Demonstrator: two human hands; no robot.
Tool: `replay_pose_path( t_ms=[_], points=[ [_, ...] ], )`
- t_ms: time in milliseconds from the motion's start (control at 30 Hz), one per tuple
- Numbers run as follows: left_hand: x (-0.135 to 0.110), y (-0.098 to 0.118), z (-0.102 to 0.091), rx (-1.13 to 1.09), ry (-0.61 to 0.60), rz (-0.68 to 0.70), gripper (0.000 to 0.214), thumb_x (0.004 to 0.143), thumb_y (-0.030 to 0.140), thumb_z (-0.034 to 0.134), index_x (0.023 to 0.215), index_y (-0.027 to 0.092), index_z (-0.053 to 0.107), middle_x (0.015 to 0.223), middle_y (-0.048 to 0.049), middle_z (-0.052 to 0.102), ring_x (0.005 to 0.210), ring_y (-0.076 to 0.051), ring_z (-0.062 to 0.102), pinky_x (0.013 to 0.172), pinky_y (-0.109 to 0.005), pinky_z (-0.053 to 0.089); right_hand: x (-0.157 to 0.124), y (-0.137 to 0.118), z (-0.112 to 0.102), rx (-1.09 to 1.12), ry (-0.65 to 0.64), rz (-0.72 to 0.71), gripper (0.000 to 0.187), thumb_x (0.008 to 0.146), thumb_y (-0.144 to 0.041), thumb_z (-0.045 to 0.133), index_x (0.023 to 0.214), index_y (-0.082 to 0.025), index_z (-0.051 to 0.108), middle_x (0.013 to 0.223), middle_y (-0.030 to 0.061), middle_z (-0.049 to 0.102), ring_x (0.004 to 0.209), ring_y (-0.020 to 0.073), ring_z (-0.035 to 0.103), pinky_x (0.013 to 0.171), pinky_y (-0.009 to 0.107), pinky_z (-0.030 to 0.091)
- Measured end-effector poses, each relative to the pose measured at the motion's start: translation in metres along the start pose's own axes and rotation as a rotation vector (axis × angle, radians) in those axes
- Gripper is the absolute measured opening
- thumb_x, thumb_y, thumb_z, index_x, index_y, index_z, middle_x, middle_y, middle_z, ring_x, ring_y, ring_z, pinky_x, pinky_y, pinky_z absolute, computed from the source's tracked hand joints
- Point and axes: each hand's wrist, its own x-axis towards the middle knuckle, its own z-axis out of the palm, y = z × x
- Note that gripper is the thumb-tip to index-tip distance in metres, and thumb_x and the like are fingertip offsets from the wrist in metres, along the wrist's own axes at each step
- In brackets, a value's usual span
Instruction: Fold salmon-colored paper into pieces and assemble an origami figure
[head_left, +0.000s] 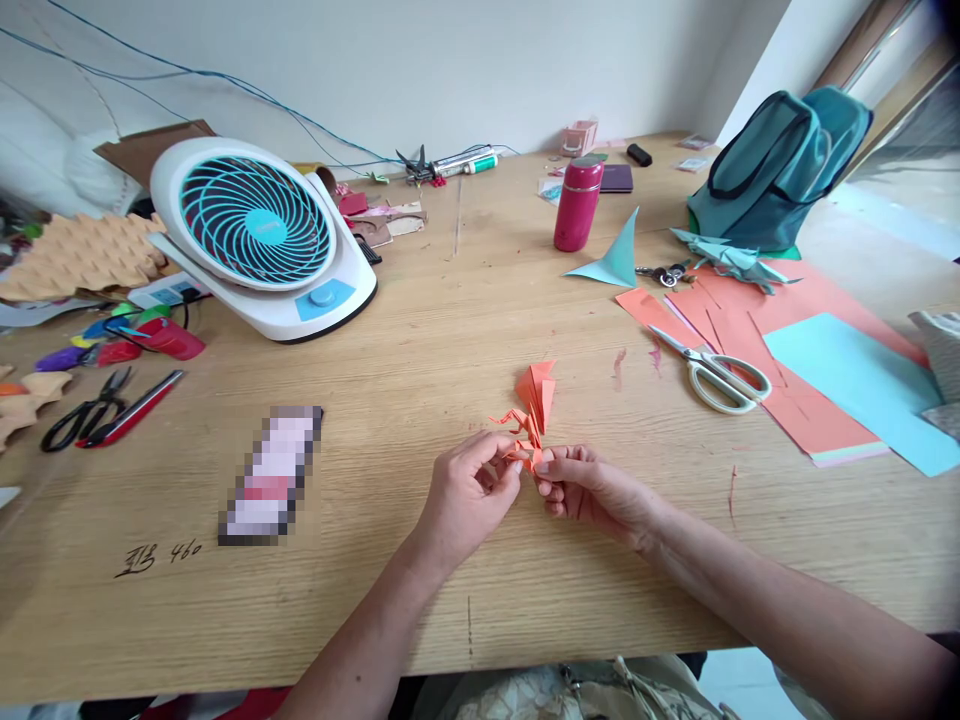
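Note:
Between my two hands, just above the wooden table, is an orange origami figure [537, 400] with a fanned, pleated part at its top and thin folded points to the left. My left hand [472, 490] pinches its lower left side between thumb and fingers. On the lower right, my right hand [589, 485] grips it with thumb and forefinger. My fingertips hide part of the folds at the bottom. Right of my hands lie scissors with white handles [726, 385], partly on orange paper sheets [810, 420].
A white fan [259, 230] stands at the back left. Pliers [90, 410] and a red cutter [135, 408] lie at the left, near a pixelated phone-like object [271, 475]. Behind are a magenta flask [577, 205], folded blue paper [611, 262] and a teal bag [780, 165].

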Motion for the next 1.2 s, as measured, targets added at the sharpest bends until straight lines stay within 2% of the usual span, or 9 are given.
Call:
replay_pose_path(
  t_ms=[200,567,667,967,1067,1200],
  points=[
    [0.001,0.0,-0.002,-0.142,-0.057,-0.142,0.006,0.086,0.02,0.062,0.087,0.017,0.068,0.081,-0.0034,0.071,0.064,-0.011,0.061,0.052,-0.019,0.048,-0.001,0.001,0.0,-0.013,-0.007,0.0,0.033,0.055,-0.026,0.095,0.068,-0.014,0.067,0.061,-0.0023,0.066,0.05,0.0046,0.049,0.05,0.018,0.042],
    [0.003,0.004,-0.005,-0.317,-0.139,-0.331,0.012,0.083,0.029,0.066,0.083,0.017,0.063,0.068,0.0023,0.056,0.05,-0.007,0.047,0.041,-0.017,0.04,-0.002,-0.001,0.003,-0.052,0.006,0.002,0.035,0.055,-0.029,0.095,0.07,-0.015,0.068,0.059,-0.0032,0.065,0.049,0.0044,0.049,0.051,0.019,0.04],
    [0.004,0.005,-0.008,-0.321,-0.176,-0.313,0.013,0.085,0.029,0.065,0.084,0.017,0.063,0.07,0.0021,0.056,0.051,-0.007,0.046,0.042,-0.018,0.04,-0.003,-0.001,0.002,-0.046,0.002,0.002,0.035,0.055,-0.029,0.096,0.07,-0.015,0.068,0.059,-0.0032,0.065,0.05,0.0045,0.049,0.051,0.019,0.04],
    [0.007,0.008,-0.023,-0.145,-0.333,-0.071,0.015,0.096,0.027,0.059,0.085,0.018,0.064,0.076,0.0006,0.059,0.069,-0.01,0.051,0.06,-0.019,0.04,-0.002,0.002,-0.002,-0.032,-0.022,-0.004,0.035,0.061,-0.04,0.094,0.069,-0.015,0.07,0.061,-0.0017,0.068,0.05,0.0049,0.052,0.053,0.019,0.044],
    [0.005,0.005,-0.022,-0.196,-0.363,-0.117,0.018,0.097,0.03,0.057,0.085,0.018,0.063,0.074,0.0011,0.058,0.064,-0.009,0.051,0.057,-0.019,0.041,-0.002,0.002,-0.002,-0.032,-0.027,-0.022,0.035,0.062,-0.04,0.094,0.07,-0.015,0.07,0.061,-0.0023,0.067,0.05,0.0045,0.053,0.052,0.017,0.043],
    [0.004,0.001,-0.018,-0.37,-0.416,-0.284,0.02,0.094,0.037,0.06,0.088,0.017,0.062,0.073,0.0012,0.06,0.055,-0.008,0.051,0.049,-0.019,0.046,-0.001,0.002,0.0,-0.04,-0.036,-0.048,0.037,0.063,-0.04,0.094,0.071,-0.014,0.069,0.063,-0.0023,0.068,0.051,0.0037,0.054,0.052,0.016,0.043]
  ],
)
